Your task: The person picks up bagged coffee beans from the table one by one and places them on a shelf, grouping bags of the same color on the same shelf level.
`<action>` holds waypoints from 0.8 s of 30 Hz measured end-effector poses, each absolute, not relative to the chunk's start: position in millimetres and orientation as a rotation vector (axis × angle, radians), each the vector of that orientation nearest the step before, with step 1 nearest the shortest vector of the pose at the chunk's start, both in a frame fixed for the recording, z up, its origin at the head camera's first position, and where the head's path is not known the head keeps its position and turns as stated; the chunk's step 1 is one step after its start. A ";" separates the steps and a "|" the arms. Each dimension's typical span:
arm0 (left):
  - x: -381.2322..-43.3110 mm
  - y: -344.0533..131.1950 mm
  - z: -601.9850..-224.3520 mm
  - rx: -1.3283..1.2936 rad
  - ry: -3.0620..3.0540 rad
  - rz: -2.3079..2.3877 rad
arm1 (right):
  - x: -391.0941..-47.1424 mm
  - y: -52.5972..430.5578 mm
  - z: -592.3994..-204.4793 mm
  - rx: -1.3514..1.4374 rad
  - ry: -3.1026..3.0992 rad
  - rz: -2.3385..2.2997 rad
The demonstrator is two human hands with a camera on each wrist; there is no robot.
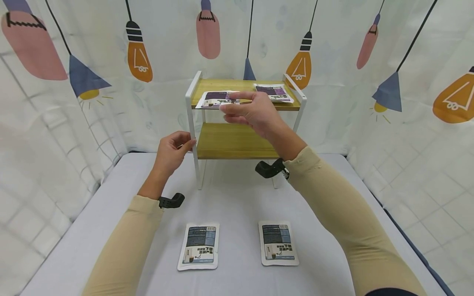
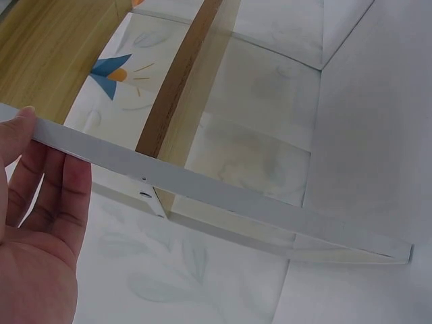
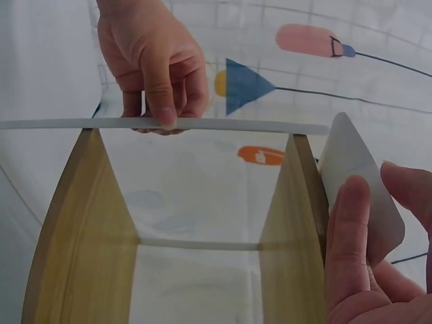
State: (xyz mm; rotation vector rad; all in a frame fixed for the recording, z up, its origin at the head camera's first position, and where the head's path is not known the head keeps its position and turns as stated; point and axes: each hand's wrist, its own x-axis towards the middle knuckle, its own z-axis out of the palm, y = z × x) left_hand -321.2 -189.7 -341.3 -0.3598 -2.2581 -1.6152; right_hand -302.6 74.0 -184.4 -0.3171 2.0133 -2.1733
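Observation:
My left hand [image 1: 174, 150] grips the white left upright [image 1: 191, 123] of a small two-tier wooden shelf rack. Its thumb and fingers pinch that bar in the left wrist view, close to a wooden board. Above the top board [image 1: 240, 85], at its front left, my right hand [image 1: 255, 112] holds a flat white packet [image 1: 214, 100] with a purple printed label. Thumb and fingers lie about the packet's edge in the right wrist view. A second purple-labelled packet [image 1: 275, 93] lies at the right of the top board, partly behind the right hand.
Two white packets with blue labels, a left one [image 1: 199, 246] and a right one [image 1: 278, 243], lie on the white-covered table [image 1: 237, 201] in front. The rack's lower board [image 1: 237, 142] sits below the right hand. Patterned curtains [image 1: 166, 107] surround the table.

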 end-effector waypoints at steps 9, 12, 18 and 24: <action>-321.7 -190.7 -341.9 -0.373 -2.252 -1.611 | -303.4 70.3 -184.2 -0.318 2.100 -2.151; -321.2 -190.8 -341.7 -0.370 -2.255 -1.609 | -302.7 69.4 -183.7 -0.302 2.110 -2.155; -321.6 -190.9 -342.1 -0.365 -2.260 -1.615 | -303.9 67.6 -184.7 -0.272 2.134 -2.161; -322.5 -190.5 -342.6 -0.376 -2.255 -1.626 | -305.7 66.4 -185.8 -0.293 2.128 -2.193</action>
